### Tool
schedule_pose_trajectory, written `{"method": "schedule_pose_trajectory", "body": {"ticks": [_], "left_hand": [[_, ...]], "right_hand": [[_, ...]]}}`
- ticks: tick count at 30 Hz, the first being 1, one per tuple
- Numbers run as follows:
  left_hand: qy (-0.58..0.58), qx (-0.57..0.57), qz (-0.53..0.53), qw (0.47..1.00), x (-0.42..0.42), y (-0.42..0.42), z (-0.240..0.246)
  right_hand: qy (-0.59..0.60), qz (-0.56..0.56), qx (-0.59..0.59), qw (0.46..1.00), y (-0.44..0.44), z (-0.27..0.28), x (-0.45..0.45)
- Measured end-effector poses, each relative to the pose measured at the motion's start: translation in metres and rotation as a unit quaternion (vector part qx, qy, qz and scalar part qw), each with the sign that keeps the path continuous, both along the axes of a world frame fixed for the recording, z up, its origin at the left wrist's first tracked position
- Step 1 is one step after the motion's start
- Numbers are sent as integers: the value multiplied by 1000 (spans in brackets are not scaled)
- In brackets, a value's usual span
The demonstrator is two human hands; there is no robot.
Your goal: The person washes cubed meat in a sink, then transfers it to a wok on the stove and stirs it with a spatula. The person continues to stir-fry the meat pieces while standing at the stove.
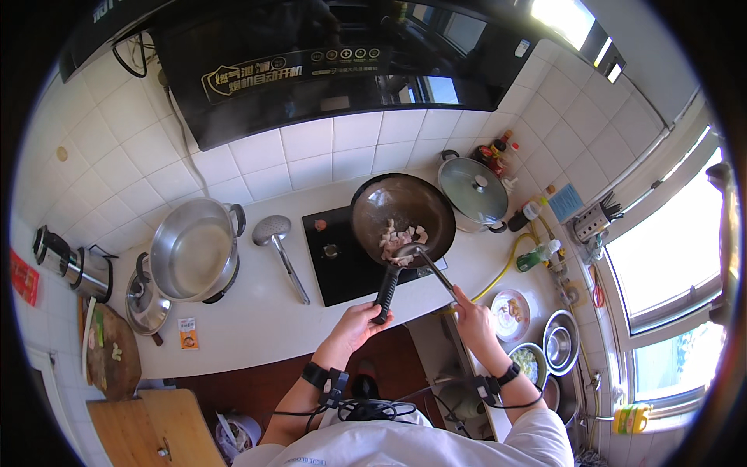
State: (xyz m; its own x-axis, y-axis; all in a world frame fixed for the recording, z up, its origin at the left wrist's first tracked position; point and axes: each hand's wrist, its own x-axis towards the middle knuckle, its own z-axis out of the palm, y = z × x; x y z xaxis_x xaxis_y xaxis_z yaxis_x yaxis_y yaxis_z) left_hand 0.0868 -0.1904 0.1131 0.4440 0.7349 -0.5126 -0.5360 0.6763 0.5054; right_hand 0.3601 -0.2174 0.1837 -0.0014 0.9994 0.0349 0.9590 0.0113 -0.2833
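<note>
My left hand (357, 326) grips the black handle of a wok (402, 201) that sits over the right part of a black gas hob (328, 280). With my right hand (474, 318) I hold the metal handle of a ladle (411, 250), its bowl down in the wok. Pale pink sliced meat (397, 238) lies in the near part of the wok, against the ladle's bowl. A perforated skimmer (272, 229) rests on the white counter left of the hob.
Left stand a large steel pot (195, 257), a glass lid (146, 309) and a round wooden chopping board (114, 356). A lidded pot (474, 192) is behind right, near bottles (532, 257). A plate (510, 315) and steel bowls (561, 344) are at right; the range hood (338, 64) hangs above.
</note>
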Motion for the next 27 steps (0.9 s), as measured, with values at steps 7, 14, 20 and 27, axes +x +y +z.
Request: {"method": "schedule_pose_trajectory", "body": {"ticks": [7,14,20,27], "left_hand": [[4,-12,1,1000,1,0,1],[2,-5,4,1000,-1,0,-4],[-5,-8,4,1000,-2,1,-1],[-11,-6,1,1000,-3,2,0]], "right_hand": [[1,-51,44,998,53,-29,-26],[221,-33,54,973,28,-2,-9],[151,-95,30,984,58,-22,-33],[59,-32,45,997,47,35,13]]}}
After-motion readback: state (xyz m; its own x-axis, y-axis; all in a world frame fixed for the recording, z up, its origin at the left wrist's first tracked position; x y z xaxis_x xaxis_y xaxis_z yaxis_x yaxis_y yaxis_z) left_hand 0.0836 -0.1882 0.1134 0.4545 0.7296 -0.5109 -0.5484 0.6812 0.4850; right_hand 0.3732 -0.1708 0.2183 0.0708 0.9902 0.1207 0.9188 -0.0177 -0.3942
